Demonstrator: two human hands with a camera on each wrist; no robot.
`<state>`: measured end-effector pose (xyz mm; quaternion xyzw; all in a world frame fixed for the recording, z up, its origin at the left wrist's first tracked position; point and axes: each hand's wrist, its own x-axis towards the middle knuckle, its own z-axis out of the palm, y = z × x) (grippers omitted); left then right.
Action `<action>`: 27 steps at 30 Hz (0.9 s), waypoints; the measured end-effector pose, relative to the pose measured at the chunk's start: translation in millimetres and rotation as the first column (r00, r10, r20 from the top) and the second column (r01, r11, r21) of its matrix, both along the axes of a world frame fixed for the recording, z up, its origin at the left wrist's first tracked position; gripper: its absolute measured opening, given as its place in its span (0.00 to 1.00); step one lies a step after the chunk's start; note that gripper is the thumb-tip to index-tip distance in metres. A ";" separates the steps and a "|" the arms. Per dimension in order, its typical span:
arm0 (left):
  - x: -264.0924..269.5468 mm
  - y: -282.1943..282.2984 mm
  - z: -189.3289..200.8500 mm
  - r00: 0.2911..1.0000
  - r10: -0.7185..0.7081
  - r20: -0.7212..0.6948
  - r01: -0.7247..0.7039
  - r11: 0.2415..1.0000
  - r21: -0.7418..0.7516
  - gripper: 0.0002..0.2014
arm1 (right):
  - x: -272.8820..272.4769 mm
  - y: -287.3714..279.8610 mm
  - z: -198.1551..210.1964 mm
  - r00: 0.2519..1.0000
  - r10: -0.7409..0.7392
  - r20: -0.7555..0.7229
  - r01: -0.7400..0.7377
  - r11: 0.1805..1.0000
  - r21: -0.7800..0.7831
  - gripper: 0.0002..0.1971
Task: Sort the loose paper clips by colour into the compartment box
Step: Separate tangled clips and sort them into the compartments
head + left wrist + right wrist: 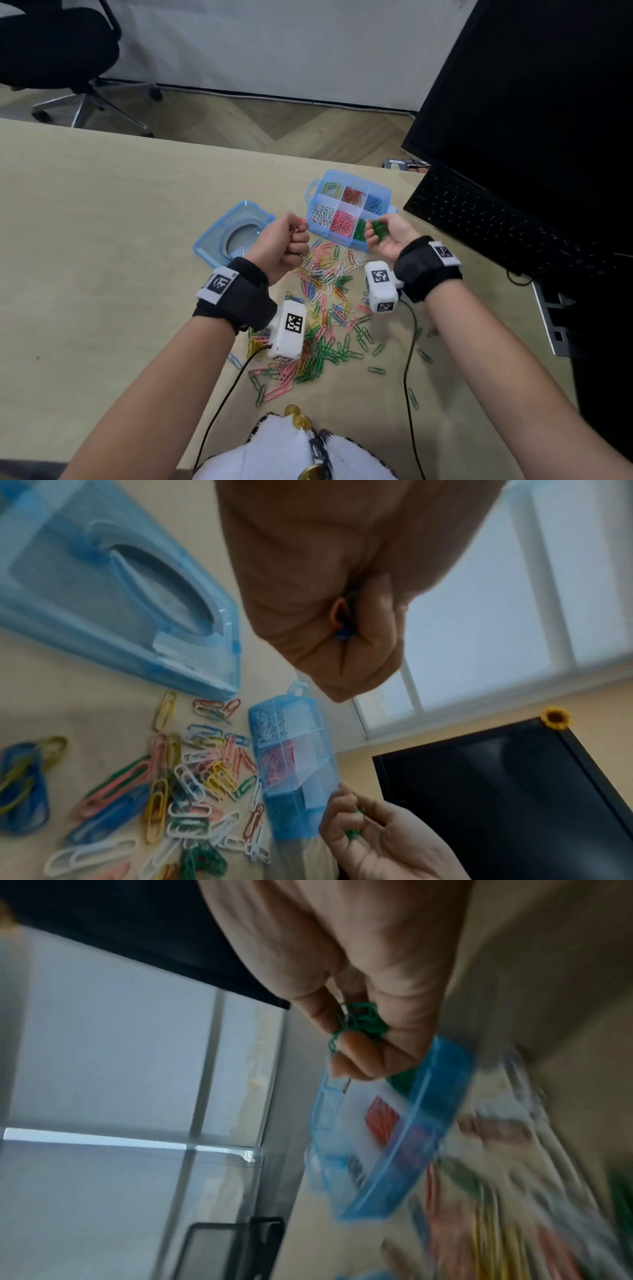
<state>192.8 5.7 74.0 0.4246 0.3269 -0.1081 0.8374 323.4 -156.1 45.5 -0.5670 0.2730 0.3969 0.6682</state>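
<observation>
Nearest the person, a loose heap of coloured wire paper clips (325, 318) is lying spread across the pale wooden desk (102, 240), green, pink, yellow, blue and white ones mixed together. Above that heap the left hand (284, 245) is curling into a fist, gripping a small bunch of clips whose pink-red ends are poking out toward the box; in the left wrist view an orange and a blue tip are showing between its fingers (373, 631). The right hand (387, 236) is turning palm up, its fingers half curled and cradling a cluster of green paper clips (378, 228) at the near right corner of the translucent blue plastic compartment box (388, 195). That box is sitting open just beyond the heap, its six cells holding yellow, red and blue clips in the far row and white, pink and green in the near row. Its blue plastic lid (233, 231) is lying flat on the desk just left of it. Farther right, a black keyboard (496, 222) and a dark monitor (534, 102) are standing.
</observation>
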 end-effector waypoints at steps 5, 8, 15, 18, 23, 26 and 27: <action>-4.1 -0.8 -6.2 0.998 0.041 -0.047 -0.050 0.974 -0.222 0.12 | 24.0 9.7 11.0 0.964 0.150 0.218 -0.076 0.946 -0.316 0.08; -8.2 -3.0 -11.5 0.995 0.081 -0.058 -0.093 0.962 -0.257 0.12 | 25.7 3.7 21.6 0.958 0.234 0.165 -0.181 0.942 -0.282 0.21; -9.2 -9.1 -14.7 0.996 0.092 -0.022 -0.094 0.936 -0.338 0.09 | 2.1 -12.3 54.0 0.882 0.249 0.400 -0.128 0.943 -0.306 0.12; -8.6 -13.0 -13.4 0.999 0.030 0.019 -0.022 0.947 -0.321 0.12 | -23.5 -9.4 61.1 0.710 0.428 0.559 -0.269 0.898 -0.347 0.07; -7.9 -16.9 -11.9 0.998 -0.011 0.069 0.031 0.955 -0.295 0.15 | -60.0 6.6 54.6 0.226 0.775 0.590 -0.397 0.627 -0.671 0.09; -8.9 -16.3 -11.6 0.998 -0.007 0.067 0.025 0.963 -0.268 0.14 | -69.3 13.6 50.9 0.069 0.841 0.537 -0.290 0.532 -0.796 0.11; -9.2 -15.7 -11.7 0.997 -0.012 0.073 0.031 0.964 -0.265 0.14 | -70.1 14.6 50.2 0.061 0.842 0.537 -0.272 0.531 -0.802 0.11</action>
